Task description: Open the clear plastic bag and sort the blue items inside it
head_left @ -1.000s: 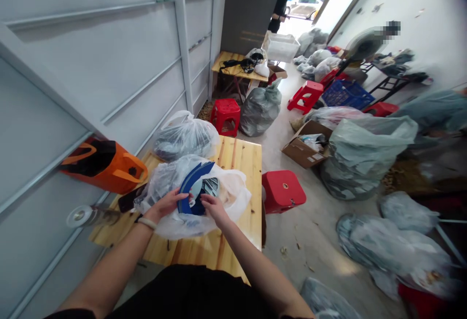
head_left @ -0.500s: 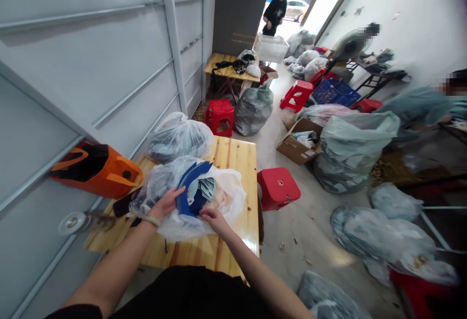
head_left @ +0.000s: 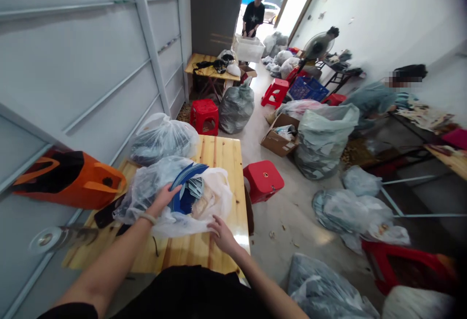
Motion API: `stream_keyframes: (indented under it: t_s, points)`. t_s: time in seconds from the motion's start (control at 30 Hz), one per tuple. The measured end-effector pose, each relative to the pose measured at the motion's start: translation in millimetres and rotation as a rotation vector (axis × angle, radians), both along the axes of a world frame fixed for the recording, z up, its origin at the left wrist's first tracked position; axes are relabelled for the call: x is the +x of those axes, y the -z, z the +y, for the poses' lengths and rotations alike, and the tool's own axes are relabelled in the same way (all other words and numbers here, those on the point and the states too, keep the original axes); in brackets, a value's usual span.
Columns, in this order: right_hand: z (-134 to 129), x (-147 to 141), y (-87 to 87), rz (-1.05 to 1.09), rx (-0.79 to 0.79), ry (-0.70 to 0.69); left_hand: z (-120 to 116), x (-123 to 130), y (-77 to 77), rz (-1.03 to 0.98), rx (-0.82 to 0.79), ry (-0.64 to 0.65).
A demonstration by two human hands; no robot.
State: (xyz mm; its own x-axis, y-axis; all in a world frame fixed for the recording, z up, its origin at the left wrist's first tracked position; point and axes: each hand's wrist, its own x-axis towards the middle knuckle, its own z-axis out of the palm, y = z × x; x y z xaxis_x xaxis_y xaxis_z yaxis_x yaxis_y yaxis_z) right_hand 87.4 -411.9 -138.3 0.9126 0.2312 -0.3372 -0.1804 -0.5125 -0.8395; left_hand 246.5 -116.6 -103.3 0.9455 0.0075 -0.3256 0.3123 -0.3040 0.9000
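A white translucent plastic bag (head_left: 219, 190) lies opened out on the wooden table (head_left: 224, 156). Inside its mouth are a stack of curved blue pieces (head_left: 177, 204), a bundle of pale grey-blue strips (head_left: 196, 187) and some cream material (head_left: 204, 204). My left hand (head_left: 166, 201) grips the blue stack at its left side, the thumb and fingers partly hidden. At the near right edge of the bag, my right hand (head_left: 222, 235) has its fingertips closed on the plastic.
A filled clear bag (head_left: 164, 139) sits at the table's far end, an orange bag (head_left: 78, 178) to the left. Right of the table stands a red stool (head_left: 264, 178). Stuffed sacks (head_left: 317, 149) and a cardboard box (head_left: 279, 141) occupy the floor. Two other people work farther off.
The blue stack has gone lower into the bag with my left hand at its side. My right hand has moved from the contents to the bag's near right edge. The view has turned rightward.
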Motion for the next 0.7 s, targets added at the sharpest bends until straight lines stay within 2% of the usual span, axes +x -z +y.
stream_keyframes:
  t_s: [0.13, 0.3, 0.43, 0.6, 0.7]
  points:
    - [-15, -20, 7.5, 0.029, -0.118, -0.073, 4, 13, -1.0, -0.16, 0.188, 0.009]
    - [-22, -36, 18.0, 0.061, -0.207, -0.116, 4, 11, 1.7, -0.248, 0.292, 0.02]
    - [-27, -46, 27.6, 0.09, -0.25, -0.099, -1, 5, 4.5, -0.27, 0.289, 0.016]
    - [-37, -54, 37.1, 0.12, -0.283, -0.063, 3, -9, 8.2, -0.181, 0.214, 0.066]
    - [-42, -57, 39.7, 0.102, -0.281, -0.033, 4, -18, 8.8, -0.175, 0.232, 0.063]
